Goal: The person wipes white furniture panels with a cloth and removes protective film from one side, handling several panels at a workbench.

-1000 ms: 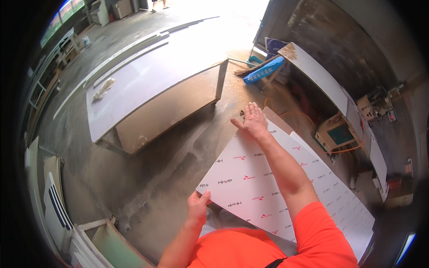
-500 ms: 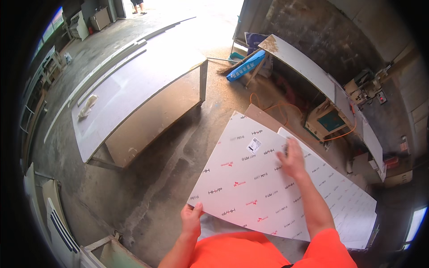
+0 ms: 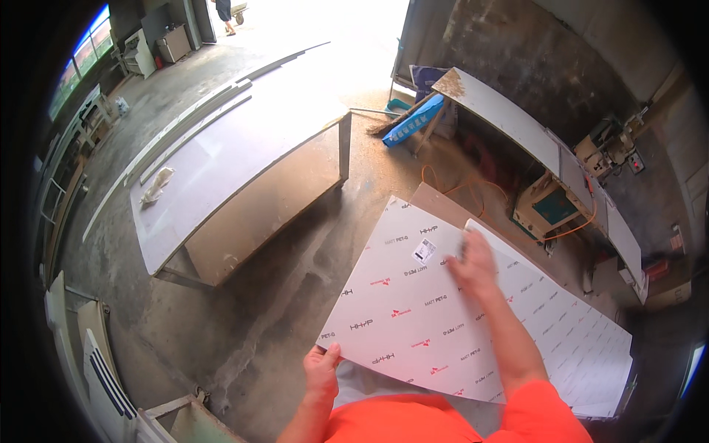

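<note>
A large white panel [image 3: 391,292], covered in a film with repeated black and red print and a small white label [image 3: 424,252], tilts in front of me. My left hand [image 3: 322,369] is closed on its left corner, thumb on top. Near the far right edge is my right hand [image 3: 474,264], somewhat blurred, thumb on the printed face and fingers at the edge. Another printed white board [image 3: 569,325] extends to the right, partly covered by my right forearm. Beneath the far edge a brown board [image 3: 436,201] shows.
A white-topped table [image 3: 229,162] with long strips and a crumpled bag [image 3: 156,186] stands ahead left. At right is a long workbench [image 3: 509,118] with machinery. An orange hose [image 3: 473,188] trails over the floor by a broom [image 3: 388,127]. Boards [image 3: 103,369] lean at lower left.
The whole view has shifted slightly, scene lower and rightward. My right hand is a little closer to the label. The distant person has moved, and a wheeled cart shows beside them.
</note>
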Tool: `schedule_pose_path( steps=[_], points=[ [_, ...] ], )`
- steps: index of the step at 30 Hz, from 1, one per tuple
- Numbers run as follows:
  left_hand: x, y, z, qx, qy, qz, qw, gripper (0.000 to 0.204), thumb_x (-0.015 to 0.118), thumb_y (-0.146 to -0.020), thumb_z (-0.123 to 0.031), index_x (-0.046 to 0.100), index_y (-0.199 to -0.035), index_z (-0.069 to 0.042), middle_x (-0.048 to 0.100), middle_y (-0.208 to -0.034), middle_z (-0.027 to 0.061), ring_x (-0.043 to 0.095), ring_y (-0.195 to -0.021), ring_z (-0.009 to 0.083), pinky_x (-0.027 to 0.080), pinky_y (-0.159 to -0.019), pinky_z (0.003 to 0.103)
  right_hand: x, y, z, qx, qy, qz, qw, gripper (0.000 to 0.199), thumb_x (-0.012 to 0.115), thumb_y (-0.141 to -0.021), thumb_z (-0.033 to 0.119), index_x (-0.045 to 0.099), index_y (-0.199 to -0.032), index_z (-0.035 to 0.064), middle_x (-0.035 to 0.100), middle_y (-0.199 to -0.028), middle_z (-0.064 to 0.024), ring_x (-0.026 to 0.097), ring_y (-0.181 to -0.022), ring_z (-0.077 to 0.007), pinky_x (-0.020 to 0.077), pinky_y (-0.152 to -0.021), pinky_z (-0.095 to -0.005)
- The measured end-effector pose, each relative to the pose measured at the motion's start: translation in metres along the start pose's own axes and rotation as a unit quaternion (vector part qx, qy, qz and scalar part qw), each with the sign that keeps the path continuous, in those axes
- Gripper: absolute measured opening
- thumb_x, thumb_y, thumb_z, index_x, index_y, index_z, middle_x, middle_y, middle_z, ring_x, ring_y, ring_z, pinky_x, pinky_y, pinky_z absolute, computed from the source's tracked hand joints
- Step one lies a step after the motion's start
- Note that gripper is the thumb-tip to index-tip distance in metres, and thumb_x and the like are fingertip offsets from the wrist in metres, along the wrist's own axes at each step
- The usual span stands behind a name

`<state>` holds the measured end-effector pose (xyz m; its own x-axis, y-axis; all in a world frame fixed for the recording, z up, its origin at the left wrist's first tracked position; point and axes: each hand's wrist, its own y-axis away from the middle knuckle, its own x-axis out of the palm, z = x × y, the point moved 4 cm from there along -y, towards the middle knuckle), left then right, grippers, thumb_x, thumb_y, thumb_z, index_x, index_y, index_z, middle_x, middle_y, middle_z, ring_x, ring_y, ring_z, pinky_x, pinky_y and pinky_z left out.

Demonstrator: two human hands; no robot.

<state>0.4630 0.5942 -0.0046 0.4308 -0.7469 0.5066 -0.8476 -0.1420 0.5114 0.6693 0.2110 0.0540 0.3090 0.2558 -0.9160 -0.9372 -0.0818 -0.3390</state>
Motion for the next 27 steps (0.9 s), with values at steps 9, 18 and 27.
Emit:
schedule_pose_path(
  steps=[9, 18, 27],
  points=[
    [-0.059, 0.04, -0.019, -0.109, -0.09, 0.098, 0.985, 0.032, 0.073, -0.097, -0.013, 0.066, -0.124, 0.005, 0.076, -0.115, 0.0124, 0.073, -0.101, 0.0218, 0.058, -0.094, 0.04, -0.085, 0.142, -0.098, 0.176, 0.085, 0.031, 0.98, 0.065, 0.057, -0.103, 0.037, 0.046, -0.151, -0.0053, 0.04, -0.163, -0.0257, 0.037, -0.15, -0.0433, 0.0286, -0.125, -0.0488],
    [-0.044, 0.057, -0.006, -0.118, -0.014, 0.029, 0.992, 0.034, 0.073, -0.096, -0.008, 0.066, -0.125, 0.006, 0.075, -0.115, 0.0134, 0.073, -0.102, 0.0245, 0.061, -0.092, 0.043, -0.07, 0.143, -0.085, 0.205, 0.055, -0.01, 0.977, 0.052, 0.055, -0.103, 0.022, 0.053, -0.147, -0.0051, 0.046, -0.159, -0.0238, 0.042, -0.149, -0.0404, 0.0316, -0.124, -0.0445],
    [-0.117, -0.011, -0.087, 0.02, 0.072, -0.08, 0.994, 0.041, 0.06, -0.101, -0.011, 0.056, -0.139, 0.005, 0.069, -0.131, 0.0176, 0.071, -0.115, 0.0317, 0.059, -0.099, 0.046, -0.098, 0.158, -0.122, 0.2, 0.015, -0.033, 0.979, 0.042, 0.049, -0.099, 0.009, 0.062, -0.138, 0.0001, 0.061, -0.147, -0.0176, 0.055, -0.139, -0.0341, 0.0452, -0.115, -0.0401]
  ],
)
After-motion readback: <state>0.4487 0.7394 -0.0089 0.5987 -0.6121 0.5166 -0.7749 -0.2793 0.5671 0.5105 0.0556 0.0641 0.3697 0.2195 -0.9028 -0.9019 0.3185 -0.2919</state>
